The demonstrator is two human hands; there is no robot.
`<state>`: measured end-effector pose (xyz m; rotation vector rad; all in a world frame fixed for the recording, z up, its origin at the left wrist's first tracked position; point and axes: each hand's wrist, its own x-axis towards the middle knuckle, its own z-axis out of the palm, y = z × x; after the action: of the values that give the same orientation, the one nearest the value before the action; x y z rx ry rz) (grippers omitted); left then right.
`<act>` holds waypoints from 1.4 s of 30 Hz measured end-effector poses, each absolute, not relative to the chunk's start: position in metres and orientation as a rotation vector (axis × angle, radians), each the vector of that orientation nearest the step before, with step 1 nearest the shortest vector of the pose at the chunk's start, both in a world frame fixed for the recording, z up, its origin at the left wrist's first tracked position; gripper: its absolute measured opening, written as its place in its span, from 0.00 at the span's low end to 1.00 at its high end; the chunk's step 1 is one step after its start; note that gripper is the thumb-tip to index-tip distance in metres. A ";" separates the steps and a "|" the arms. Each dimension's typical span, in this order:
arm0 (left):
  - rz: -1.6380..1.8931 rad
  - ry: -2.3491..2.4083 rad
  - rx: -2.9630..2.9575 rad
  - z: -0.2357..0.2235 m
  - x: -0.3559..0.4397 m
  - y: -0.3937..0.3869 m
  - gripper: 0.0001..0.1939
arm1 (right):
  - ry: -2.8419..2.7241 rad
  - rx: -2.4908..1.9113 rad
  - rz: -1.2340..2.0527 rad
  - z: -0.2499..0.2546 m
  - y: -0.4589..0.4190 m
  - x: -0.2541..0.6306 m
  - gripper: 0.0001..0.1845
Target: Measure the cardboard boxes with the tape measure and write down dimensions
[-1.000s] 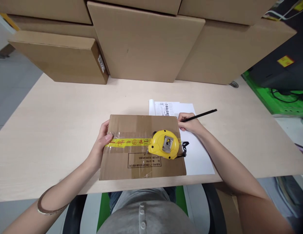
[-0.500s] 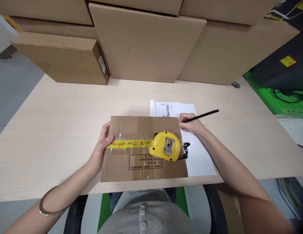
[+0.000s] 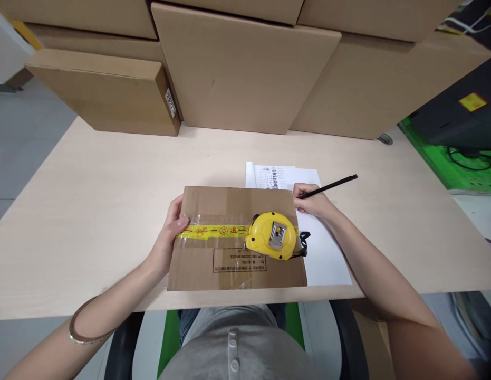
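A flat cardboard box [image 3: 213, 269] sealed with yellow printed tape lies at the table's near edge. A yellow tape measure [image 3: 272, 235] rests on its right half. My left hand [image 3: 168, 235] grips the box's left edge, thumb on top over the tape. My right hand [image 3: 310, 199] is closed on a black pencil [image 3: 332, 186], its tip down on a white printed sheet [image 3: 324, 248] that lies partly under the box's right side.
Large cardboard boxes [image 3: 245, 68] are stacked along the table's far side, one flatter box [image 3: 106, 95] at the back left. The pale wooden table [image 3: 90, 195] stretches left. A green and black unit [image 3: 459, 142] stands off the right side.
Hands, box and tape measure keep their places; only the view has drifted slightly.
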<state>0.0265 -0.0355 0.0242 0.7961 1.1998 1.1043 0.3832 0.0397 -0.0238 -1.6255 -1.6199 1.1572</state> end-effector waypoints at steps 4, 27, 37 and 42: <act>1.105 1.129 0.820 0.020 0.024 -0.036 0.28 | -1.698 -1.725 1.110 -0.016 0.036 0.385 0.16; 1.128 0.959 1.320 0.000 0.002 -0.009 0.31 | -2.254 -1.359 0.471 0.076 -0.060 0.311 0.25; 1.054 0.806 1.017 0.001 0.005 -0.008 0.32 | -2.281 -0.882 0.860 0.103 -0.026 0.230 0.28; 1.015 0.737 1.065 -0.008 -0.004 -0.004 0.32 | -2.472 -0.754 0.897 0.104 -0.011 0.201 0.24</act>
<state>-0.0039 -0.0045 -0.0079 1.0653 0.7367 1.0146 0.2007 -0.0109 0.1036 -0.7537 -2.4715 0.8966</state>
